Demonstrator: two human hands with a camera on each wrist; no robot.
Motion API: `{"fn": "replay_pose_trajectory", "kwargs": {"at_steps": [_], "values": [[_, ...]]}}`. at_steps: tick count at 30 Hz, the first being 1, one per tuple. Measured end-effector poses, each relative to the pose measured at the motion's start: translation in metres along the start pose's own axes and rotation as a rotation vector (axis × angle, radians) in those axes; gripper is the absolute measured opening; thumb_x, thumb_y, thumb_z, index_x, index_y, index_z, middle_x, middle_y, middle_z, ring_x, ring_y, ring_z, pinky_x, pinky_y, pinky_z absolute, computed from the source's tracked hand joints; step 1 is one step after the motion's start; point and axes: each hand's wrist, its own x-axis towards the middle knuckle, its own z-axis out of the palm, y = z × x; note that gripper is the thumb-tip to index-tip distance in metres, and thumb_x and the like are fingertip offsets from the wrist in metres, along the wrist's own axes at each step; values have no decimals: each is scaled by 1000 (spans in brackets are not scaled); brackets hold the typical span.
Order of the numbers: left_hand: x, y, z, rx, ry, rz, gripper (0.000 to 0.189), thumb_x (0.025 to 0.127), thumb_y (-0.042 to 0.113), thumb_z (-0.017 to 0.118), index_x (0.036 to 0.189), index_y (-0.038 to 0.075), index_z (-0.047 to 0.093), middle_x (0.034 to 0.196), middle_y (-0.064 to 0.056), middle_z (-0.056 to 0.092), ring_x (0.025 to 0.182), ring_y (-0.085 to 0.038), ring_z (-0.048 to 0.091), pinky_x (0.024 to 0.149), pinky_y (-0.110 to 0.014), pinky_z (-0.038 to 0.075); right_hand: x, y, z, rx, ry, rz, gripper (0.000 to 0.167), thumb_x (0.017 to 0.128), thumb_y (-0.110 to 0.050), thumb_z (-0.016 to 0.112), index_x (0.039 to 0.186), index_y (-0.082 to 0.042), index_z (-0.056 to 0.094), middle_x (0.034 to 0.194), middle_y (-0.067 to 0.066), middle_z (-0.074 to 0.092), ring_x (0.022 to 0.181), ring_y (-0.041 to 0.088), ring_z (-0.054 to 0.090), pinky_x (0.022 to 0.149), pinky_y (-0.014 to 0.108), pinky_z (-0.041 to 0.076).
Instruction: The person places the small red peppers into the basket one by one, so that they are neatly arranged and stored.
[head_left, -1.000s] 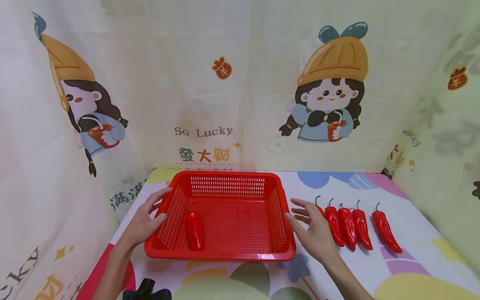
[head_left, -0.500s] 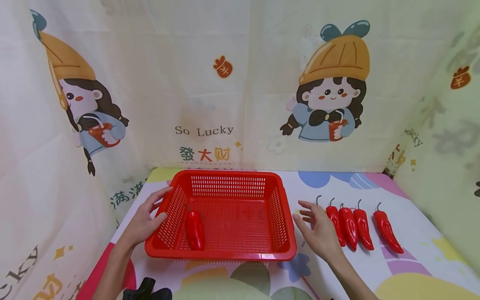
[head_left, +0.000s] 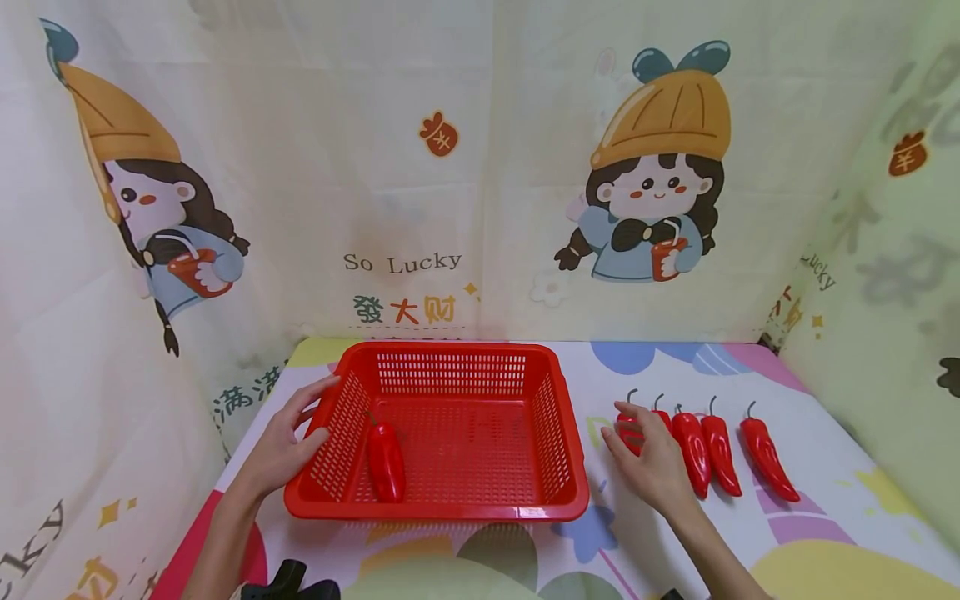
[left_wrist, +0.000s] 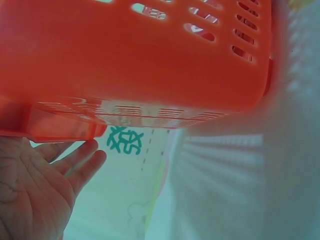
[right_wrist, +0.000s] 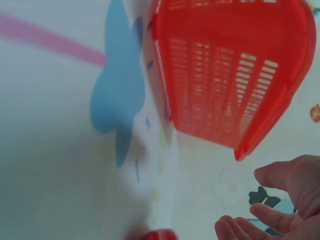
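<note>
A red plastic basket (head_left: 442, 512) stands on the table with one red chili pepper (head_left: 386, 462) lying in its left part. My left hand (head_left: 279, 442) holds the basket's left rim, thumb over the top edge. In the left wrist view the fingers (left_wrist: 82, 167) of that hand lie below the rim, and the thumb is hidden. My right hand (head_left: 651, 458), fingers spread and holding nothing, is to the right of the basket. It overlaps the leftmost chili pepper (head_left: 628, 425) of a row in the head view. In the right wrist view part of a red pepper (right_wrist: 159, 235) shows at the bottom edge.
Several more red chili peppers (head_left: 692, 454) lie side by side on the right, stems pointing away. The rightmost pepper (head_left: 768, 458) sits a little apart. A printed cloth (head_left: 510, 208) hangs behind and at both sides of the patterned table (head_left: 645, 558).
My right hand has moved right, from beside the basket's right rim to the leftmost pepper of the row. My left hand and the basket stay where they were.
</note>
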Motion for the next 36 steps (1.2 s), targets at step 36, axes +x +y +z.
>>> {"fn": "replay_pose_trajectory", "kwargs": {"at_steps": [36], "values": [[1, -1, 1, 12, 4, -11, 74, 90, -4, 66, 156, 16, 39, 159, -16, 37, 136, -47, 41, 78, -41, 63, 10, 43, -7, -130, -41, 31, 68, 88, -16, 78, 145, 2, 44, 136, 29, 51, 121, 47, 53, 86, 55, 60]]}}
